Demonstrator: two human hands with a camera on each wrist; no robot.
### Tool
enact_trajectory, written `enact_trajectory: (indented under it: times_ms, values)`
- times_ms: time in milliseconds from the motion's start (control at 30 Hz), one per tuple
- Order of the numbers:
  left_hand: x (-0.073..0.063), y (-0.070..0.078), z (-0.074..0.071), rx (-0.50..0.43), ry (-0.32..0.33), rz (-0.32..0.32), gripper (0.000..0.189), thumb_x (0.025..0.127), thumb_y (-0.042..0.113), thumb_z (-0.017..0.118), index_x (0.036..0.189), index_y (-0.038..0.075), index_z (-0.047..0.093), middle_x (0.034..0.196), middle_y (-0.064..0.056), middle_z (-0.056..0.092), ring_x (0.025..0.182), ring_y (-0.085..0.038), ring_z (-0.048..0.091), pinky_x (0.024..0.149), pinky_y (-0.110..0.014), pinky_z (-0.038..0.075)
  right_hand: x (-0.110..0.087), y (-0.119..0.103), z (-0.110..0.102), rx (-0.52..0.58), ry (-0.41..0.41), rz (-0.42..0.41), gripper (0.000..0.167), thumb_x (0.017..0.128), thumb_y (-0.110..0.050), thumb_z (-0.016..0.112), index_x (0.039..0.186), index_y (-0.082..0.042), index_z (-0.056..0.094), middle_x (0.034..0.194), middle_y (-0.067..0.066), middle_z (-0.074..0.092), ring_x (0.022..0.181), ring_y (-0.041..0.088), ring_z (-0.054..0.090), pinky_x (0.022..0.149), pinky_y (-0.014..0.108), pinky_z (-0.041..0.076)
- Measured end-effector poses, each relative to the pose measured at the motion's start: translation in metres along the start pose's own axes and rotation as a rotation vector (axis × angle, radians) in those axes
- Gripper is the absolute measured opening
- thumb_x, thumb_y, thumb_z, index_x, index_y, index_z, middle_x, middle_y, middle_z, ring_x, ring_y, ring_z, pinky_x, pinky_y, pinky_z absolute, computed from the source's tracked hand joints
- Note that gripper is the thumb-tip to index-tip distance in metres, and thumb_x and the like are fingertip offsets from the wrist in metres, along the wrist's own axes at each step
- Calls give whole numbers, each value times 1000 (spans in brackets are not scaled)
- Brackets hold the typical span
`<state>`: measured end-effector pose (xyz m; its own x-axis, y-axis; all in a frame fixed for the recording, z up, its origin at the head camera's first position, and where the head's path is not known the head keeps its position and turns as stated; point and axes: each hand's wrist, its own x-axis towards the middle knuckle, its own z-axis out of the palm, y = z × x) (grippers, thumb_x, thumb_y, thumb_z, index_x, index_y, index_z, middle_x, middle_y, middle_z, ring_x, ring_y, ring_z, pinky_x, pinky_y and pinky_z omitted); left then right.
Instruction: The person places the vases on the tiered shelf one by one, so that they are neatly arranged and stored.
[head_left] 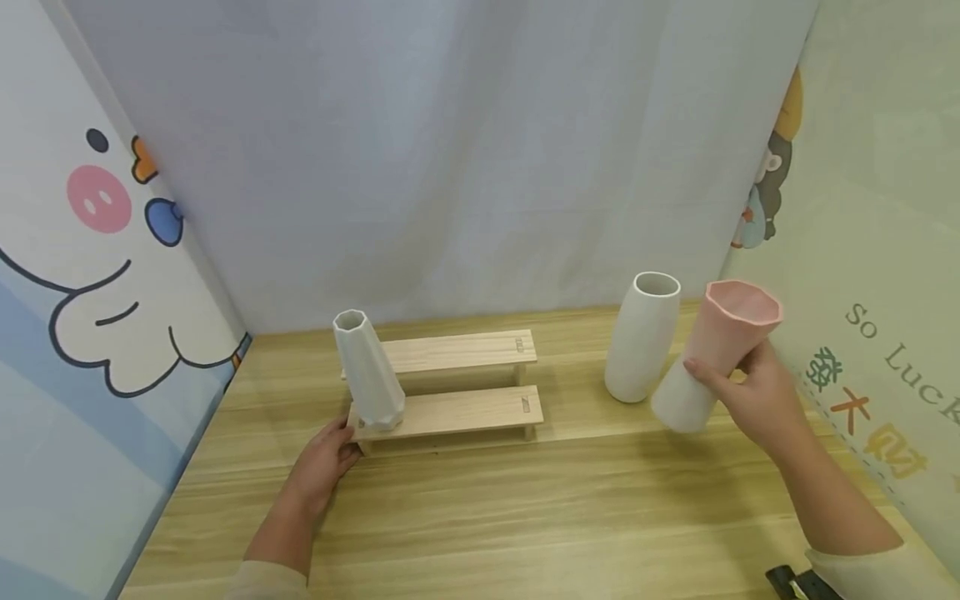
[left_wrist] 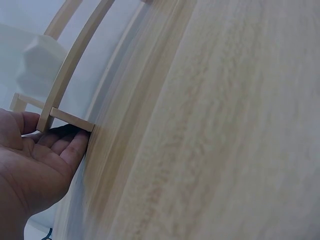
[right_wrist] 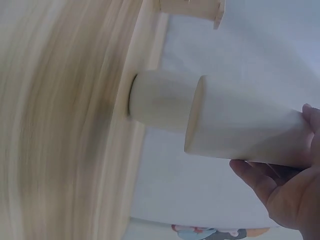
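Note:
My left hand grips the left end of a two-tier wooden stand. In the left wrist view its thumb lies at the upper board's end, with the other fingers beneath. A slim white faceted vase stands upright on the lower, front board, just above that hand. Over at the right, my right hand holds a pink-and-white vase around its middle, tilted. The right wrist view shows this vase's base raised off the table. Close behind it, a rounded white vase stands on the table.
The wood-grain table reaches back to a grey curtain. Printed panels rise on both sides, the right one close to my right hand. A black object shows by my right sleeve at the bottom edge.

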<state>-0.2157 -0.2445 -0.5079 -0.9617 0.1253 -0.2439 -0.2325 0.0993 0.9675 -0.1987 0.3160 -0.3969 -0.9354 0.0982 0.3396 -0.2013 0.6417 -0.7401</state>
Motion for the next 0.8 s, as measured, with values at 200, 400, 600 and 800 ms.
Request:
enact_trajectory:
  times_ms: [200,400,600,800]
  values:
    - [0,-1,-1,-6,2,4,57,109,27,26,156,0,10,158,-25,22,144,-35,29,119,-45,27,-4,-17,9,22,-63,-43,70,90,-31,72,147,-16,34,133,6,53,107,7,51,76,12,49]
    - [-2,-1,0,-10,2,8,57,109,26,26,156,-1,10,158,-27,21,144,-38,28,119,-46,26,-7,-27,19,54,-109,-48,70,90,-31,72,148,-18,34,137,7,52,110,8,52,76,19,54]
    - [0,0,1,-25,12,-2,56,109,26,26,156,0,10,158,-25,21,144,-36,29,119,-44,27,-9,-34,33,77,-133,-75,70,90,-31,73,146,-14,35,136,9,52,113,18,54,80,33,60]
    - [0,1,2,-29,14,-5,56,109,26,26,156,0,11,158,-24,23,144,-35,30,119,-45,27,-8,-41,48,128,-165,-87,71,89,-31,74,146,-16,35,134,9,53,117,28,55,82,41,60]
